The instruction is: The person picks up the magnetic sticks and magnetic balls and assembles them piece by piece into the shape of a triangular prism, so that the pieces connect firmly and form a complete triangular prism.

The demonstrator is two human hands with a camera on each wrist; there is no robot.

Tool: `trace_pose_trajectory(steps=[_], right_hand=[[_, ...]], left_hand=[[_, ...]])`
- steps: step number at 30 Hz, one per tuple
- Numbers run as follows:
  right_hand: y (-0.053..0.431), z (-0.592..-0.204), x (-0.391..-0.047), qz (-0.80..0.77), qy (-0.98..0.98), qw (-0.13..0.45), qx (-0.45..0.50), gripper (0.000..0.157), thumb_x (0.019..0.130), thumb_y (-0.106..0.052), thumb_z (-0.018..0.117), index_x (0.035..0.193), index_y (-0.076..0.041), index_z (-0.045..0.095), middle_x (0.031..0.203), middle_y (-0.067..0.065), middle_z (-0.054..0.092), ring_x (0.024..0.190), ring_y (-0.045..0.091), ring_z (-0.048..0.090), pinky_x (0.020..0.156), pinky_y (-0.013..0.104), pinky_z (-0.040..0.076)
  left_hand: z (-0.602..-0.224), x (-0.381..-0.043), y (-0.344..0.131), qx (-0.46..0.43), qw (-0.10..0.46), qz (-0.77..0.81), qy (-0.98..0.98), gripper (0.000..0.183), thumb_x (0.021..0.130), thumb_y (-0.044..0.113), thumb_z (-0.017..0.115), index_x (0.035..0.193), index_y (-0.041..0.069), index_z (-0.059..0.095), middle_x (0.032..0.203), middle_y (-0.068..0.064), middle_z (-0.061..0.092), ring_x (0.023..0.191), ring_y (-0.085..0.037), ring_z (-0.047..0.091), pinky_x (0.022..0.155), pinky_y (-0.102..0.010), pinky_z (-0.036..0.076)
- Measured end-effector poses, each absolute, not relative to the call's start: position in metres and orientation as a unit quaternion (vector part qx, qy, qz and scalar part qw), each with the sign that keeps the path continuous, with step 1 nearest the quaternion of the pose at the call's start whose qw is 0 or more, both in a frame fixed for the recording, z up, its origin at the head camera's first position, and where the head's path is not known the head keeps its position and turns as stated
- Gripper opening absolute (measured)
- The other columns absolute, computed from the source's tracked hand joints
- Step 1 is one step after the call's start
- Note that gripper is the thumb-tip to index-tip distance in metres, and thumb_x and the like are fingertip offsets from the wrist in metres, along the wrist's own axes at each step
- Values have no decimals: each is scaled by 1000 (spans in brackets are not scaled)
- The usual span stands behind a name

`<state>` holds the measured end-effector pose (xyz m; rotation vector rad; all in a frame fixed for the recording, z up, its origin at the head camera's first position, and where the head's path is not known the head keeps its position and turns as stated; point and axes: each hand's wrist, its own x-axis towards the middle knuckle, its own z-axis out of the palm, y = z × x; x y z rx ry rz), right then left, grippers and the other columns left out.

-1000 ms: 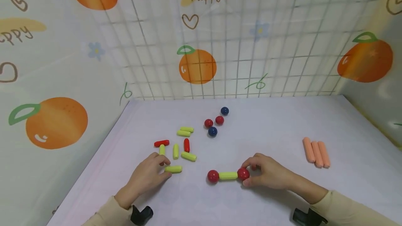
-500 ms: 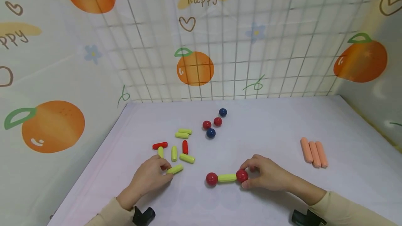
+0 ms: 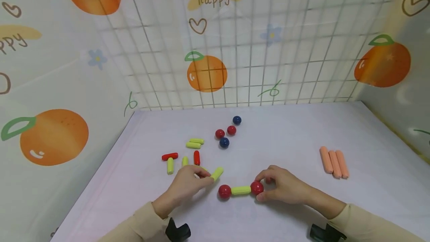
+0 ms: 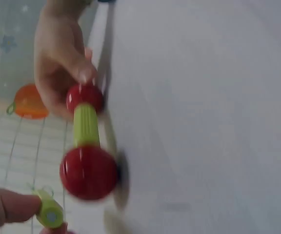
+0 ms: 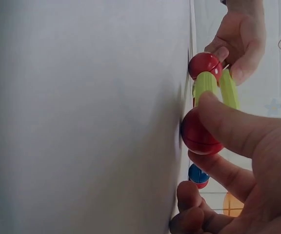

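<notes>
My left hand (image 3: 186, 185) pinches a yellow-green rod (image 3: 217, 173) between thumb and fingers, tilted up and to the right. Its round end with a grey centre (image 4: 51, 216) faces the left wrist camera. Thumb and fingers of my right hand (image 3: 285, 186) grip a red ball (image 3: 257, 187). That ball joins another yellow-green rod (image 3: 241, 190), which ends in a second red ball (image 3: 224, 192), forming a dumbbell shape lying on the table. The held rod is just behind and left of the second ball; whether they touch, I cannot tell.
Behind my left hand lie several yellow-green rods (image 3: 170, 166) and two red rods (image 3: 196, 158), some partly hidden by it. Farther back sit two red balls (image 3: 220, 133) and two blue balls (image 3: 224, 142). Three peach-coloured rods (image 3: 333, 163) lie side by side at right.
My left hand has lifted the yellow-green rod and carried it right, close to the dumbbell shape. The right hand keeps its grip on the red ball. The head view has shifted slightly.
</notes>
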<state>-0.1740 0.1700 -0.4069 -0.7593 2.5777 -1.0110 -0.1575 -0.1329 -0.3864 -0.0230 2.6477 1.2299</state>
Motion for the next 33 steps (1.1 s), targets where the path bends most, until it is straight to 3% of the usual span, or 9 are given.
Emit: trace_pose_trajectory(steps=[5, 11, 20, 28, 33], right_hand=[[169, -407, -174, -345, 892, 135, -259, 36, 76, -43, 82, 106, -30, 68, 94, -2, 56, 91, 16, 49, 73, 25, 38], [168, -405, -172, -348, 893, 137, -250, 36, 75, -42, 83, 105, -30, 69, 93, -2, 56, 90, 16, 48, 72, 25, 38], [165, -406, -171, -346, 896, 138, -244, 34, 75, -41, 83, 104, -30, 69, 92, -3, 55, 90, 16, 48, 72, 26, 38], [165, -407, -172, -341, 897, 127, -251, 36, 75, -43, 83, 104, -29, 70, 90, -3, 55, 88, 15, 48, 70, 24, 37], [164, -407, -173, -336, 900, 123, -250, 38, 74, -45, 82, 106, -27, 71, 90, -3, 55, 87, 14, 48, 69, 24, 37]], left_hand=[[-387, -158, -113, -33, 154, 479, 864, 25, 83, 32, 77, 98, 12, 75, 96, -1, 69, 90, -17, 55, 74, -28, 44], [-392, -160, -101, -61, 168, 498, 849, 25, 83, 31, 78, 99, 12, 74, 102, -3, 67, 95, -19, 53, 76, -31, 43], [-396, -160, -96, -54, 175, 476, 860, 25, 82, 30, 79, 97, 11, 74, 96, -2, 68, 90, -17, 54, 71, -27, 43], [-394, -156, -103, -40, 187, 454, 870, 32, 82, 37, 79, 102, 13, 74, 98, -1, 67, 92, -17, 54, 78, -30, 46], [-392, -152, -109, -27, 199, 459, 865, 33, 82, 37, 79, 103, 12, 74, 94, 0, 67, 88, -17, 54, 75, -28, 45]])
